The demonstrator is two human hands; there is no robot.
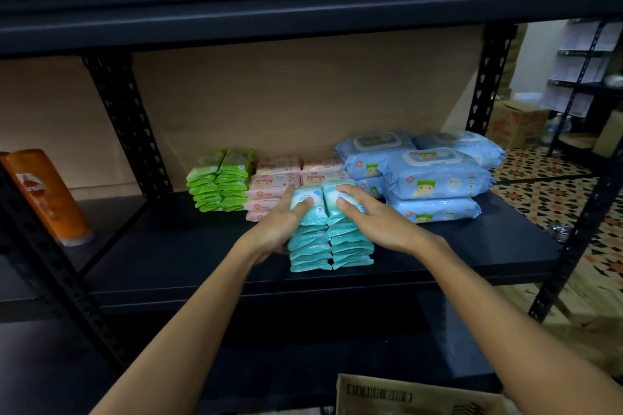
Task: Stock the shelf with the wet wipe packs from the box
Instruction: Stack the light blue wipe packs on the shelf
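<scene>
Lighting: dim, soft indoor light; shelf [202,266] deck near black, underside of upper tier in shadow. Brightest area: tiled floor [553,192] at right. Focus: slightly soft throughout, pack print illegible. Distortion: wide-angle bowing of uprights and edges.
</scene>
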